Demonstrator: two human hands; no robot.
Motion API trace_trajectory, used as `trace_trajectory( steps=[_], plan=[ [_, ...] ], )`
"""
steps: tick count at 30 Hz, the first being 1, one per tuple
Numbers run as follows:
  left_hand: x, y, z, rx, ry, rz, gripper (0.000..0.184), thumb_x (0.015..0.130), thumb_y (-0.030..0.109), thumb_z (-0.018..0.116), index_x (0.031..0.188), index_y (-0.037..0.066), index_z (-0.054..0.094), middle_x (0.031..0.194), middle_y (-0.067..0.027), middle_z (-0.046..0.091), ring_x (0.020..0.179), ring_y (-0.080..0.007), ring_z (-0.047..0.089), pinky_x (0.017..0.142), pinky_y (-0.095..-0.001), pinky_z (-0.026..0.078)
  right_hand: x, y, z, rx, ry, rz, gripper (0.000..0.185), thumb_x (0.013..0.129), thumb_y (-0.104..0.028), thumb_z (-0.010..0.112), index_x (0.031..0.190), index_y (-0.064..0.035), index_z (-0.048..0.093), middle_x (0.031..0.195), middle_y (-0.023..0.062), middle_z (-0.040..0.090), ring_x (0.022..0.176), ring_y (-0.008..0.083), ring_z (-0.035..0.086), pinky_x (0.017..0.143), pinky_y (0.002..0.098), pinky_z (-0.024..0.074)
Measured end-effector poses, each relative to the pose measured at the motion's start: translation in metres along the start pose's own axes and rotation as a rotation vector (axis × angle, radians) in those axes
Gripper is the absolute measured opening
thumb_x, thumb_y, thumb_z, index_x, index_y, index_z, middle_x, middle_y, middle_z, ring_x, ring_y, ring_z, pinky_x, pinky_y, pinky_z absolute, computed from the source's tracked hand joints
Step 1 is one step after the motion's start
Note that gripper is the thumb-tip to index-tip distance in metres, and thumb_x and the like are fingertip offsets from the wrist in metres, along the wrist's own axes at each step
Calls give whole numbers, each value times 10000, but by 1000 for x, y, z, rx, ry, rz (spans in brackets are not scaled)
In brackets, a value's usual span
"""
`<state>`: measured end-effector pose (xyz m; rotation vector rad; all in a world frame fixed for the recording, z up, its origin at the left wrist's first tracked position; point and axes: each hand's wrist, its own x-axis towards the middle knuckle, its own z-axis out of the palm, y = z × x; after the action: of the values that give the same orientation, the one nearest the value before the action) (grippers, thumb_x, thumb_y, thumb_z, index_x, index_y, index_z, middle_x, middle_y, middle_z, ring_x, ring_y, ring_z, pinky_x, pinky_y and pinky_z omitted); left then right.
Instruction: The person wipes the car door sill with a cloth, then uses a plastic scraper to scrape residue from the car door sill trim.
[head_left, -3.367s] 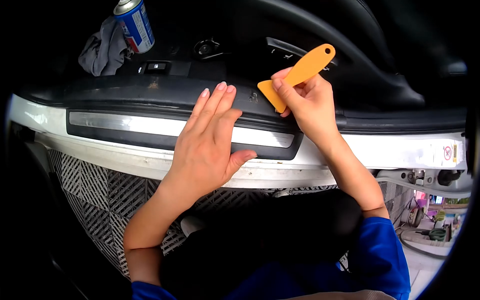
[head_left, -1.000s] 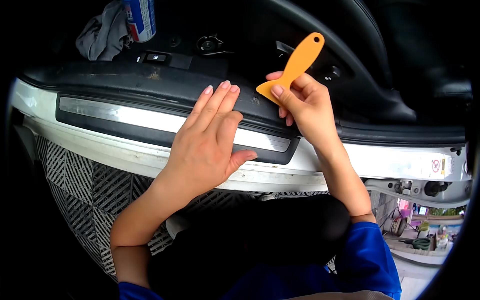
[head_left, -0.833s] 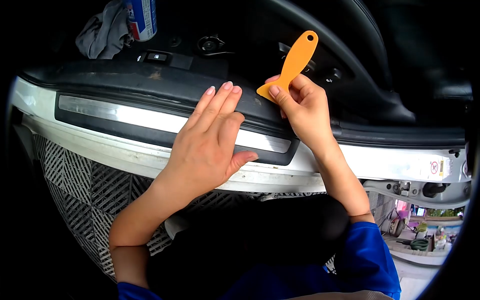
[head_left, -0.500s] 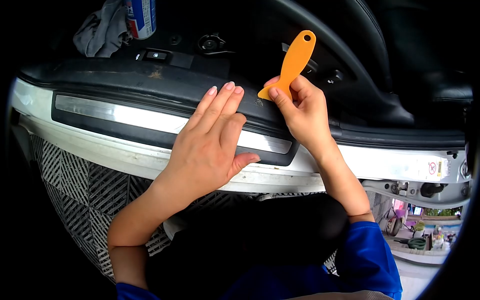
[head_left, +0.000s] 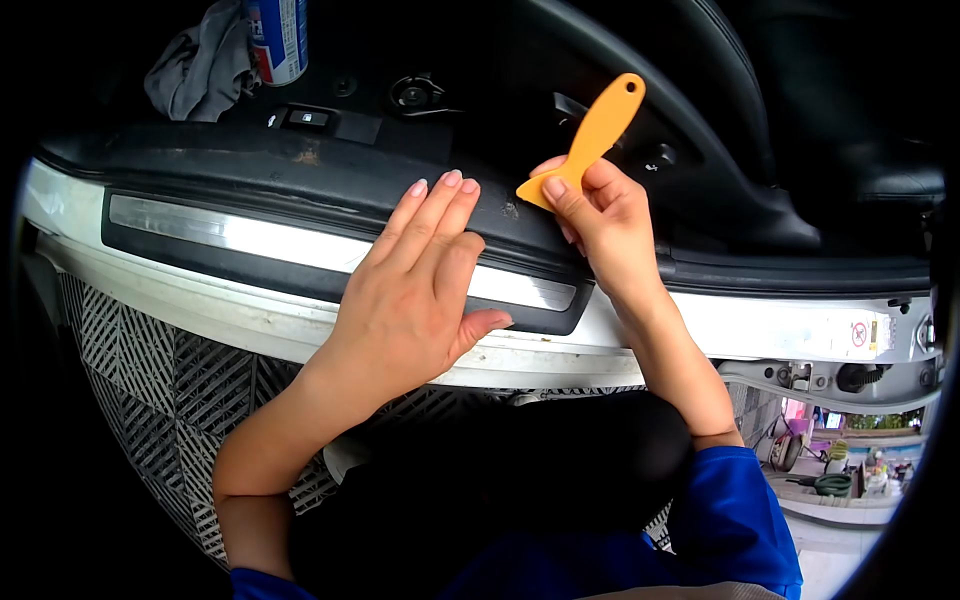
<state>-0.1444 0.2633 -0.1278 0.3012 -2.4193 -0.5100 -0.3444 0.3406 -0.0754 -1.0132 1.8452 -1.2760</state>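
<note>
An orange plastic scraper [head_left: 601, 125] is pinched in my right hand [head_left: 607, 218], its handle slanting up to the right and its wide blade pointing down-left. The blade's edge is close above a scuffed pale mark [head_left: 510, 209] on the black sill trim [head_left: 240, 158]; I cannot tell whether it touches. My left hand [head_left: 410, 275] lies flat across the car's door sill, fingers stretched out and thumb apart. Its fingertips rest on the black trim, and its palm covers part of the silver scuff plate [head_left: 250, 232]. A brownish worn spot [head_left: 307, 157] shows further left on the trim.
A grey cloth [head_left: 203, 70] and a blue spray can [head_left: 277, 42] stand at the upper left inside the car. Beside them is a switch panel [head_left: 308, 118]. The white sill edge [head_left: 240, 315] runs over slatted floor tiles [head_left: 140, 350].
The scraper's handle has tipped further to the right and slightly down. My left hand keeps its place on the sill; the whole view has shifted a little.
</note>
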Motion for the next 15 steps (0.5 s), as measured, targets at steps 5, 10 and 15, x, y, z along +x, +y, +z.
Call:
trace_trajectory(
  steps=[5, 10, 15],
  plan=[
    [0, 0, 1, 22, 3, 6, 554, 888, 479, 593, 1081, -34, 512, 1426, -273, 441, 1373, -408, 389, 1140, -524, 298, 5, 7, 9, -182, 28, -216, 107, 939, -65, 616, 1019, 0, 642, 864, 36, 657, 786, 77, 604, 718, 220, 471],
    [1, 0, 0, 10, -1, 2, 549, 907, 479, 570, 1091, -35, 510, 1424, -275, 443, 1379, -407, 382, 1143, -524, 293, 5, 5, 8, -262, 13, -222, 85, 930, -65, 621, 980, -3, 650, 875, 57, 658, 793, 92, 608, 727, 243, 473],
    [1, 1, 0, 10, 4, 4, 548, 910, 478, 565, 1094, -35, 508, 1426, -277, 441, 1379, -409, 381, 1141, -525, 295, 3, 7, 5, -226, -36, -221, 99, 931, -80, 630, 998, -12, 661, 865, 42, 671, 786, 84, 610, 719, 241, 478]
  ],
)
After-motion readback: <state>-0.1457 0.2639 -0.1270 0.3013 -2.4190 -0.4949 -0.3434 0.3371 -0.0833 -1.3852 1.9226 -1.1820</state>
